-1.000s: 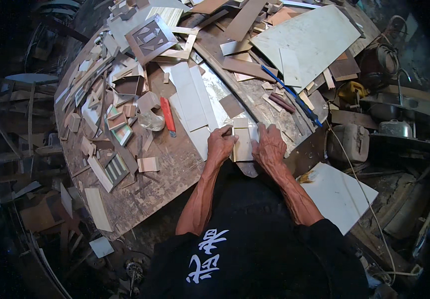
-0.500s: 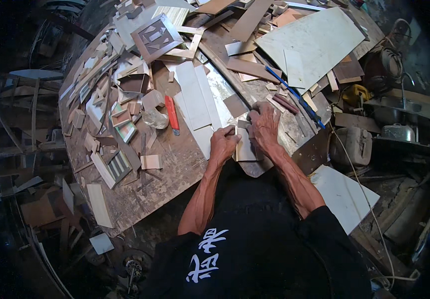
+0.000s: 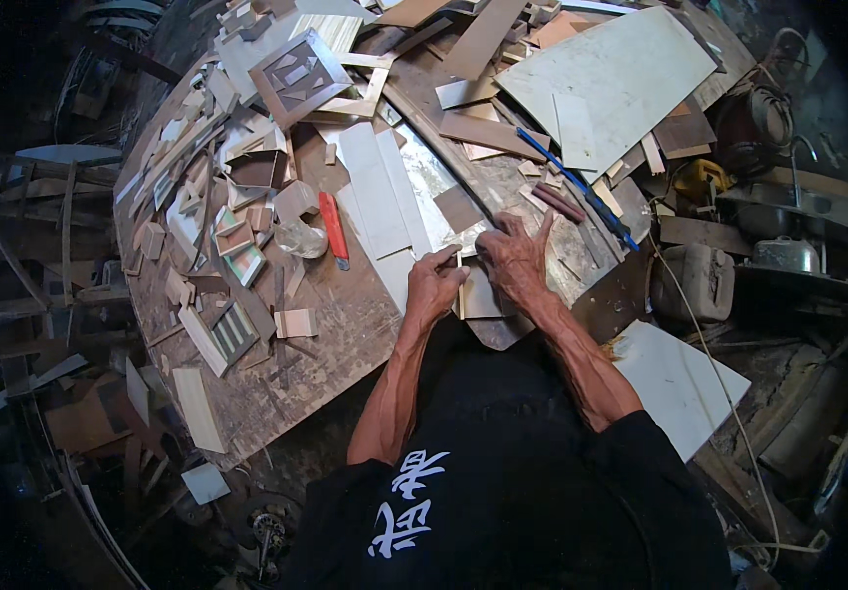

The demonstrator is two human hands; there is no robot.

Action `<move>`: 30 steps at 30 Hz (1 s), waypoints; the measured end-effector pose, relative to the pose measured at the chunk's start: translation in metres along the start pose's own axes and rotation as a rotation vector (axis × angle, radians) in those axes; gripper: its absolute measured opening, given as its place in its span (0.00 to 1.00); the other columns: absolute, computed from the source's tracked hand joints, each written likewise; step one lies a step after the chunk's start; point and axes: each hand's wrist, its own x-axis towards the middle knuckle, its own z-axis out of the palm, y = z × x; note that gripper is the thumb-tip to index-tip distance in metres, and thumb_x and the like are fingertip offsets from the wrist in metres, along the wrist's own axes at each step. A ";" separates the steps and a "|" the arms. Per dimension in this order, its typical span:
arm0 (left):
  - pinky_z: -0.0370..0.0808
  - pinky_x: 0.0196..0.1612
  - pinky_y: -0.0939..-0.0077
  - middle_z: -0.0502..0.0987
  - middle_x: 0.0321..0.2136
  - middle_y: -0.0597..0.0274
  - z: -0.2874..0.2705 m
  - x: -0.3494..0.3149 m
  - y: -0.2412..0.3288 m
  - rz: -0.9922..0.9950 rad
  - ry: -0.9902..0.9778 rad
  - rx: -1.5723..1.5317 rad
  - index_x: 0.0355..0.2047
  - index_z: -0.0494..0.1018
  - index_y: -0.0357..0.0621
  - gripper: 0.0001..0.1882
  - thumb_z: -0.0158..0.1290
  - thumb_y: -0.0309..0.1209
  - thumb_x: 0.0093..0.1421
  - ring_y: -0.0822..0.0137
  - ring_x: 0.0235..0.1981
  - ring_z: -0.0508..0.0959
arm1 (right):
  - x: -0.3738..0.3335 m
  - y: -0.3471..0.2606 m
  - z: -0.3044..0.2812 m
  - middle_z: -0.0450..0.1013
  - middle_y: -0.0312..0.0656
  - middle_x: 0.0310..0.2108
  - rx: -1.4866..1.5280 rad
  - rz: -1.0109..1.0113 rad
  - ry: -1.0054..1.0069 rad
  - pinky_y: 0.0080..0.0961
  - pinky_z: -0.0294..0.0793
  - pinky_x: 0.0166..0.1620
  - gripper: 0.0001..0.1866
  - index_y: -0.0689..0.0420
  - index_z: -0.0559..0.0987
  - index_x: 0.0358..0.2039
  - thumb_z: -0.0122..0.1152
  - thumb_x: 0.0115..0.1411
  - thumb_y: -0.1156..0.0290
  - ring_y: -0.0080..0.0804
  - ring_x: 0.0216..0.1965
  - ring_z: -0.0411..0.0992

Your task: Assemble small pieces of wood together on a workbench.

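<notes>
The fingers (image 3: 442, 258) of the left hand (image 3: 431, 288) are held narrow, and a thin pale strip (image 3: 461, 293) is pinched by them near its far end. The right hand (image 3: 514, 264) is laid palm down over a small pale board (image 3: 484, 297), with one finger spread outward; whether anything is gripped under it cannot be told. The strip is set along the board's left side, between the hands, and the near edge of the counter (image 3: 340, 359) is found just beyond its lower end, so little room is left toward the body. More open room is offered left of the left forearm, where worn brown surface is bared, and a smaller stretch is left right of the right hand before the counter's side edge. Beyond the fingers, one brown square piece (image 3: 458, 208) (flat on a shiny sheet (image 3: 424, 162)) is seen, with two reddish-brown rods (image 3: 558, 202) and one long blue tool (image 3: 581, 192) to the right. To the left, one red-handled tool (image 3: 333, 228) is laid beside long white boards (image 3: 373, 187). Farther off, one framed panel (image 3: 296, 79) and one large pale board (image 3: 620, 84) are ringed by wood scraps (image 3: 232, 236), too many to be counted.
</notes>
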 end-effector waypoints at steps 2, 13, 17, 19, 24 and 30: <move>0.73 0.39 0.73 0.76 0.31 0.52 0.000 -0.001 -0.007 0.018 0.012 -0.026 0.47 0.76 0.43 0.24 0.61 0.30 0.48 0.63 0.33 0.77 | 0.001 -0.002 0.000 0.75 0.33 0.28 -0.006 -0.008 0.020 0.78 0.33 0.58 0.05 0.51 0.78 0.28 0.63 0.48 0.73 0.37 0.52 0.66; 0.74 0.37 0.72 0.77 0.32 0.51 0.003 -0.005 -0.001 0.115 0.043 0.054 0.48 0.75 0.43 0.22 0.61 0.30 0.50 0.63 0.32 0.78 | 0.005 0.001 0.002 0.72 0.37 0.22 0.022 -0.017 0.021 0.77 0.34 0.58 0.05 0.53 0.76 0.23 0.64 0.44 0.75 0.37 0.41 0.71; 0.75 0.37 0.72 0.77 0.32 0.51 0.002 -0.007 0.000 0.140 0.054 0.075 0.48 0.75 0.43 0.22 0.60 0.29 0.50 0.63 0.32 0.78 | 0.002 0.002 0.006 0.72 0.39 0.22 0.062 -0.028 0.076 0.75 0.37 0.58 0.06 0.54 0.76 0.23 0.65 0.43 0.74 0.37 0.40 0.71; 0.75 0.37 0.72 0.77 0.32 0.51 0.003 -0.007 0.002 0.144 0.050 0.080 0.48 0.75 0.43 0.22 0.60 0.29 0.50 0.63 0.32 0.78 | 0.001 0.002 0.006 0.73 0.36 0.23 0.025 -0.012 0.044 0.74 0.35 0.59 0.07 0.52 0.76 0.25 0.66 0.44 0.72 0.36 0.41 0.71; 0.74 0.37 0.68 0.75 0.33 0.50 0.006 -0.013 0.007 0.292 0.071 0.094 0.49 0.75 0.45 0.21 0.57 0.25 0.52 0.57 0.32 0.78 | 0.001 0.001 0.002 0.73 0.34 0.25 -0.023 -0.003 0.001 0.72 0.35 0.60 0.08 0.50 0.77 0.28 0.67 0.46 0.70 0.34 0.42 0.71; 0.73 0.39 0.65 0.74 0.34 0.51 0.011 -0.014 0.003 0.342 0.090 0.182 0.48 0.76 0.47 0.19 0.55 0.25 0.55 0.54 0.35 0.76 | 0.000 -0.002 0.002 0.74 0.35 0.27 -0.062 0.033 -0.015 0.71 0.36 0.60 0.08 0.50 0.78 0.28 0.66 0.47 0.68 0.34 0.42 0.71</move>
